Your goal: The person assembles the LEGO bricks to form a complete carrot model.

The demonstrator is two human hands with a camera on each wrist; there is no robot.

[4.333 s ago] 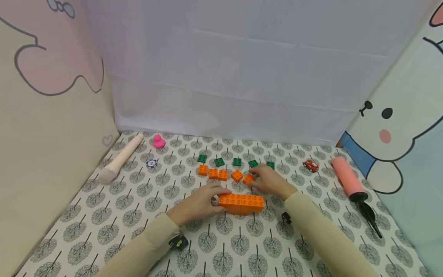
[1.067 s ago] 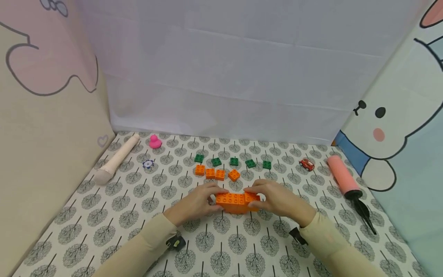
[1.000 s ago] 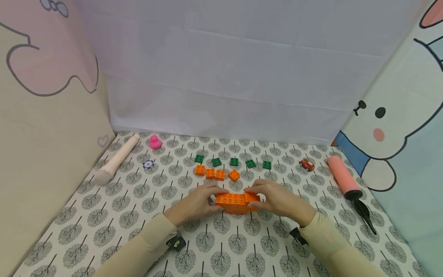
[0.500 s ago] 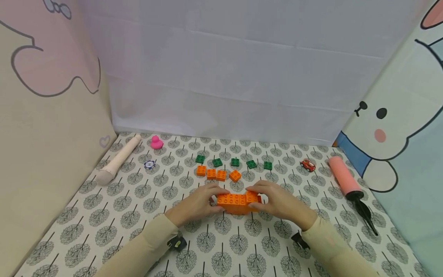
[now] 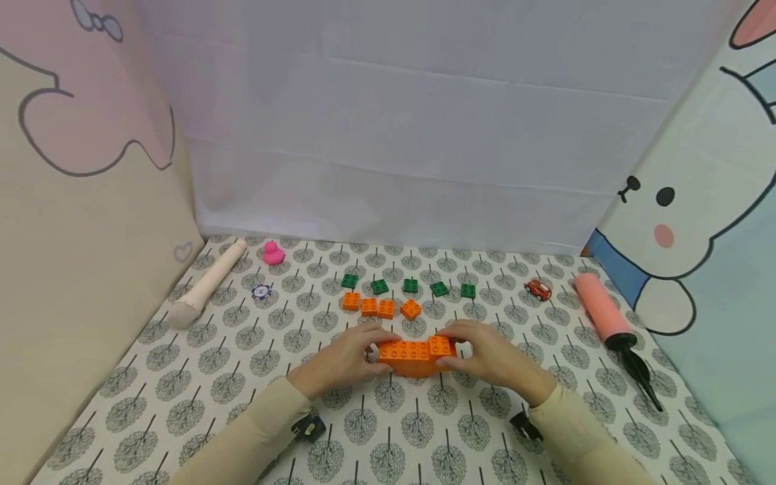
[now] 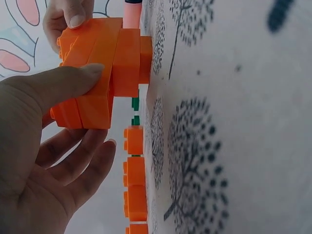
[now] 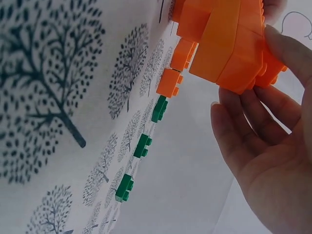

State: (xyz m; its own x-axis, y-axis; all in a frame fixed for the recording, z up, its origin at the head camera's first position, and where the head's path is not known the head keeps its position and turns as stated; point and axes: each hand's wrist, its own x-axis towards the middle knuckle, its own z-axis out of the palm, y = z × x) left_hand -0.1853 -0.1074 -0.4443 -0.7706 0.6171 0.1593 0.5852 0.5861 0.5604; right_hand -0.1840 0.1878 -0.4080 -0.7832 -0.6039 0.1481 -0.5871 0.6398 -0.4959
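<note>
A long orange block build (image 5: pixel 405 364) made of joined toy bricks stands in front of me, wider at the top and stepped narrower below in the left wrist view. My left hand (image 5: pixel 348 360) grips its left end, thumb (image 6: pixel 83 80) on the near side and fingers behind. On top of the right end sits a small orange brick (image 5: pixel 439 345). My right hand (image 5: pixel 485 357) pinches that brick between thumb and fingers; in the right wrist view its thumb (image 7: pixel 287 48) lies along the brick. The fingers partly hide the right end.
Beyond the build lie loose orange bricks (image 5: pixel 386 309) and a row of green bricks (image 5: pixel 410 286). Further left are a pink duck (image 5: pixel 273 253), a blue-white chip (image 5: pixel 261 292) and a pale mallet-like stick (image 5: pixel 209 283). To the right are a red toy car (image 5: pixel 538 289) and a pink hand pump (image 5: pixel 603 306).
My right hand has brought one loose orange brick from the row back onto the build's right end. In the last second it shifted only slightly there. The left hand stays on the build.
</note>
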